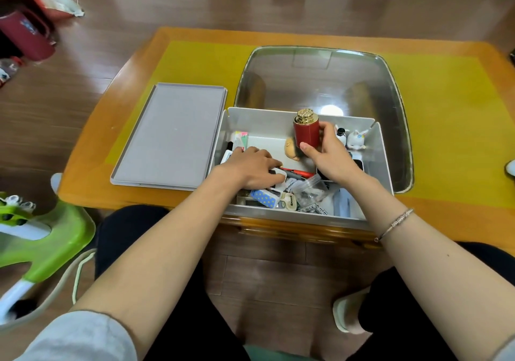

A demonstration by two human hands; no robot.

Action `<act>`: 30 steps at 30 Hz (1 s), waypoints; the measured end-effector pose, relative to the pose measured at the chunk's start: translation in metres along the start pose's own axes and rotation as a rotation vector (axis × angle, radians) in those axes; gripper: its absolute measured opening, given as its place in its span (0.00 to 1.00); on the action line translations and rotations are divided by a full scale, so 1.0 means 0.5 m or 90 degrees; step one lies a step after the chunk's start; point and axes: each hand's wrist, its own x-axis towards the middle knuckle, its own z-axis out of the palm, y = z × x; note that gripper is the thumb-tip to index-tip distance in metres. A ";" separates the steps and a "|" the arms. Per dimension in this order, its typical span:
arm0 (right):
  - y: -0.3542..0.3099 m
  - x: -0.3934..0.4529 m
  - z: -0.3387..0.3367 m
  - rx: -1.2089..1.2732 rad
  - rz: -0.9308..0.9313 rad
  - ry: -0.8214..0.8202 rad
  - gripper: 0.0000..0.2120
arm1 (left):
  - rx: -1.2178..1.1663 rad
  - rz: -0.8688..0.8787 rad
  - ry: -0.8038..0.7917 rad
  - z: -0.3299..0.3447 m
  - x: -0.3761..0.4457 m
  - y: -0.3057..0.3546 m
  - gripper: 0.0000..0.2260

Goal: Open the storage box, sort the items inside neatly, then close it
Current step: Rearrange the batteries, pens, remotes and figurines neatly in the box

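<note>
Open grey rectangular storage box point(383, 148) sits at the near edge of the low wooden worktop point(92, 165) with its yellow mat; near wall of the box almost flush with the worktop edge.

Hidden or unclear: left hand point(250, 169) lies over the clutter at the box's near-left, so what is under the palm cannot be made out. Fingers curled down onto a small white-edged object; whether they actually pinch it, cannot tell. A red and grey pen point(299, 173) shows only past the knuckles. A tan round-headed figurine point(291, 148) is half covered by the right hand. Dark flat item behind the right wrist mostly hidden. Clear zip bag point(309, 190) contents blurred.

Right hand point(330, 155) holds a red cylindrical tin with ornate gold cap point(306, 133) upright above the box's middle, thumb in front, fingers wrapped behind.

Writing: "Shine" readable on a small white tag point(289, 201) at the box's near wall; print on the batteries beside it too small to read. Blue polka-dot packet point(264, 197) shows no legible text.

White bunny figurines point(356, 139) stand in the box's far-right corner.

Room: flat grey lid point(170, 134) lies just left of the box, touching its side. Clear domed plastic cover point(320, 79) lies behind the box, running on past its right side. Bare mat remains beyond the lid and far right of the box.
</note>
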 end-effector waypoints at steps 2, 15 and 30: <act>-0.003 0.000 -0.002 0.010 0.002 0.010 0.24 | 0.002 0.006 0.024 0.006 -0.007 -0.001 0.27; -0.053 0.025 0.015 0.025 -0.105 -0.045 0.38 | -0.021 -0.012 0.056 0.006 -0.029 -0.001 0.29; -0.048 0.071 0.043 -0.058 -0.163 -0.038 0.31 | -0.054 -0.014 0.092 0.014 -0.047 -0.013 0.28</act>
